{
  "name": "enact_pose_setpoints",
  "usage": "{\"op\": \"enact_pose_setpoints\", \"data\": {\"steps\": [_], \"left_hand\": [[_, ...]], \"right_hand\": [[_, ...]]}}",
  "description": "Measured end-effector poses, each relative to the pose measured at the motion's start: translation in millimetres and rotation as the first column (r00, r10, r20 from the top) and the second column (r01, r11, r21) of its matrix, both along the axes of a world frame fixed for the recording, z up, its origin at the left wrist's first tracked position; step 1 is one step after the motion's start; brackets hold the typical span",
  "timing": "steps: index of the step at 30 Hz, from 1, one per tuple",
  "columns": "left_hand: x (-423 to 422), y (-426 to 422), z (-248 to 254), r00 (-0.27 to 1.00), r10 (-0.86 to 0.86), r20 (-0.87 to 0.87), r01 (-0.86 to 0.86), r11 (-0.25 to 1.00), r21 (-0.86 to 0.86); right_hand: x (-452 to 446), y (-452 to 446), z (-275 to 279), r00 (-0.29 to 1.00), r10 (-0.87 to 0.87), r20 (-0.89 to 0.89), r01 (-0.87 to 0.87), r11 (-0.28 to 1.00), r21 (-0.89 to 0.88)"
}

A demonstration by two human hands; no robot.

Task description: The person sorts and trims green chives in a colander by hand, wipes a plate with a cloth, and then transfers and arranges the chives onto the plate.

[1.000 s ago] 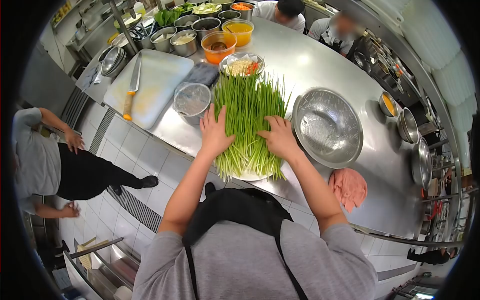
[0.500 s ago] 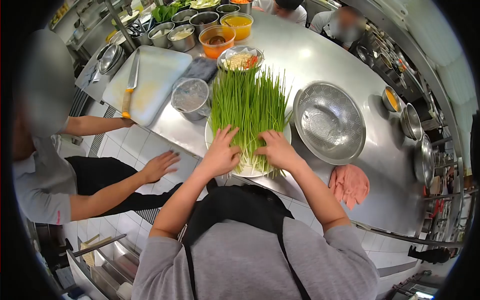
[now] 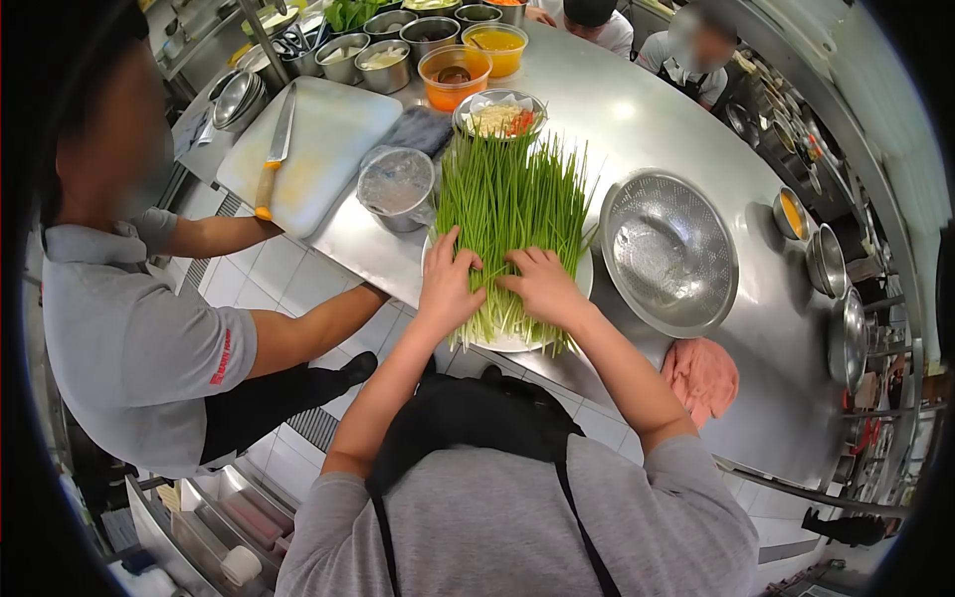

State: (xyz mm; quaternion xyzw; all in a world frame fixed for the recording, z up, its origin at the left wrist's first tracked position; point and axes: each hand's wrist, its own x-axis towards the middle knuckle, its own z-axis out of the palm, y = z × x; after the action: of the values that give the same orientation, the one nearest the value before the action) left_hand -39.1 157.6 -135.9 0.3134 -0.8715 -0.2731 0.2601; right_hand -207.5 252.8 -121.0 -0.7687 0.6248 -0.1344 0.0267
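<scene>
A thick bunch of long green chives point(image 3: 512, 194) lies on a white plate point(image 3: 585, 275) at the table edge, pale root ends toward me. My left hand point(image 3: 450, 291) rests on the left side of the stalks near those ends, fingers spread. Opposite it, my right hand point(image 3: 547, 289) touches the right side, its fingers apart and slightly bent. Neither hand is closed around the stalks. Just left of the chives stands a metal container with a clear cover point(image 3: 396, 187). A perforated metal colander point(image 3: 668, 254) sits to the right.
A knife point(image 3: 276, 154) lies on a white cutting board point(image 3: 333, 119) at left. A co-worker point(image 3: 149, 338) stands beside me there. Tubs of orange point(image 3: 455, 78) and yellow liquid point(image 3: 494, 50) stand behind, near a lined bowl point(image 3: 500, 112). A pink cloth point(image 3: 700, 378) hangs at the edge.
My hands stay on the chives with small finger shifts. The co-worker has moved closer, with an arm now reaching toward the table edge. The whole view has shifted slightly.
</scene>
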Motion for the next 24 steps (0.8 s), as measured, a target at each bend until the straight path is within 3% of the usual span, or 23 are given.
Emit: {"op": "enact_pose_setpoints", "data": {"steps": [2,4,6,7,9,12,15,17,24], "left_hand": [[2,0,0,0.995,0.009,0.095,-0.003,0.999,-0.055],[0,2,2,0.998,0.013,0.064,-0.008,0.997,-0.078],[-6,2,6,0.999,0.017,0.033,-0.013,0.995,-0.102],[-13,2,8,1.000,-0.005,-0.011,0.004,0.994,-0.111],[-30,3,10,0.998,-0.033,-0.054,0.027,0.993,-0.111],[-51,-11,14,0.992,0.126,-0.002,-0.122,0.958,-0.259],[-38,-23,22,0.973,0.230,0.004,-0.226,0.959,-0.172],[-32,-25,17,0.966,0.254,0.037,-0.243,0.952,-0.187],[-17,-31,5,0.961,0.267,0.076,-0.259,0.961,-0.101]], "right_hand": [[-5,9,6,0.999,0.033,0.011,-0.033,0.999,0.034],[-6,17,16,0.998,0.061,0.027,-0.063,0.996,0.066],[-9,22,25,0.972,0.093,0.217,-0.061,0.987,-0.152],[-13,22,23,0.972,0.092,0.214,-0.060,0.987,-0.150],[-23,22,17,0.915,-0.182,0.361,0.225,0.971,-0.080],[-15,1,10,0.961,-0.108,0.256,0.161,0.967,-0.196],[-4,-19,12,0.973,-0.002,0.232,0.060,0.969,-0.240],[-3,-29,6,0.993,-0.059,0.097,0.078,0.977,-0.197],[-9,-25,2,0.996,-0.006,-0.087,0.005,1.000,-0.006]]}}
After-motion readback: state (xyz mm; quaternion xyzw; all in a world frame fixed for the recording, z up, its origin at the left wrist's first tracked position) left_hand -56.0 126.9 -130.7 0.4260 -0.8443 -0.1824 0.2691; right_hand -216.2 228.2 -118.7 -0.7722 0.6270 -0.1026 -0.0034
